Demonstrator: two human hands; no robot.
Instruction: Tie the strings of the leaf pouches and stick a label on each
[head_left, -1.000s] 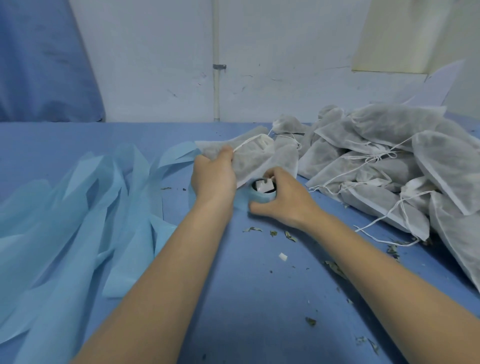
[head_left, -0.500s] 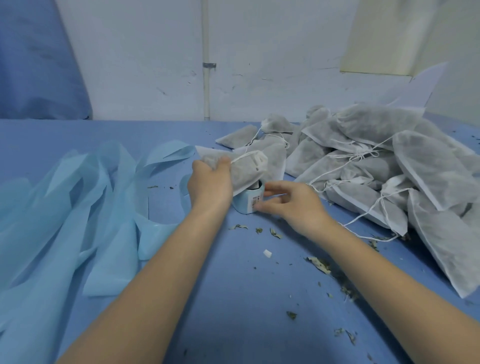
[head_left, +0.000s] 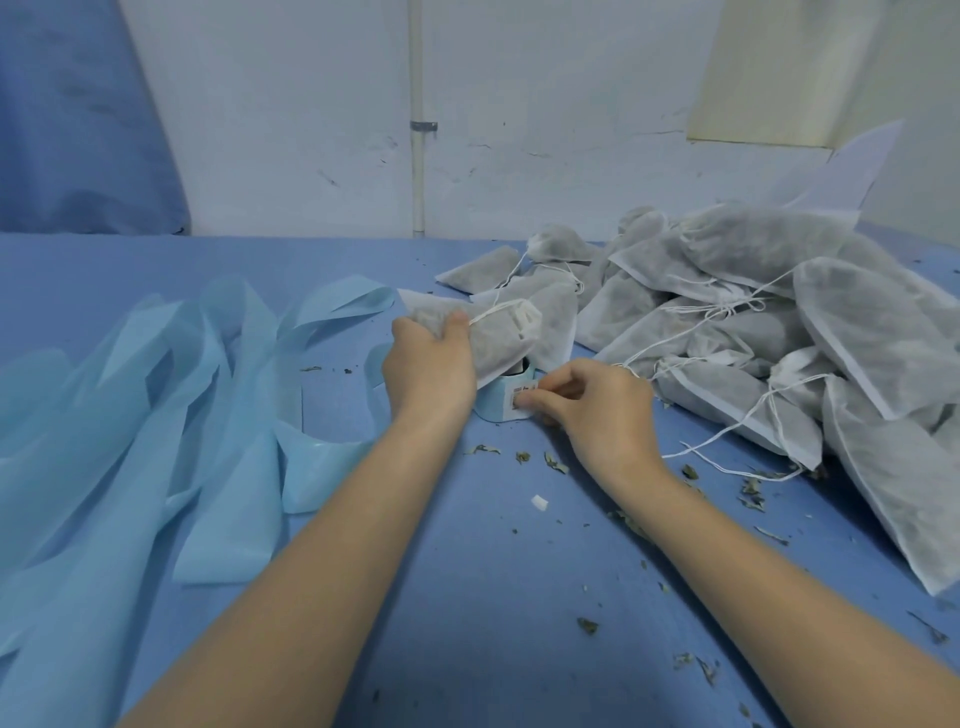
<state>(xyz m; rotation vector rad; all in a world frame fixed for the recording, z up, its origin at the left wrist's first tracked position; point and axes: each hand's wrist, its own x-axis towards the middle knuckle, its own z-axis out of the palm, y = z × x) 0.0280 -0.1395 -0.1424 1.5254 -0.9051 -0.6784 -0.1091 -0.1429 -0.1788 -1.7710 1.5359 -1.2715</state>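
Note:
My left hand (head_left: 428, 364) grips a grey leaf pouch (head_left: 501, 335) with a white drawstring and holds it over a small light-blue label roll (head_left: 496, 402) on the table. My right hand (head_left: 597, 410) is beside the roll, its thumb and fingers pinching a white printed label (head_left: 522, 400) at the roll's front. A big heap of similar pouches (head_left: 753, 322) with loose white strings lies to the right.
Long light-blue strips of label backing (head_left: 171, 405) sprawl over the left of the blue table (head_left: 467, 597). Dry leaf crumbs and a small white scrap (head_left: 540, 503) are scattered near my right arm. A white wall with a pipe stands behind.
My right hand came off the top of the roll and now pinches a label at its front. The left hand keeps holding the pouch.

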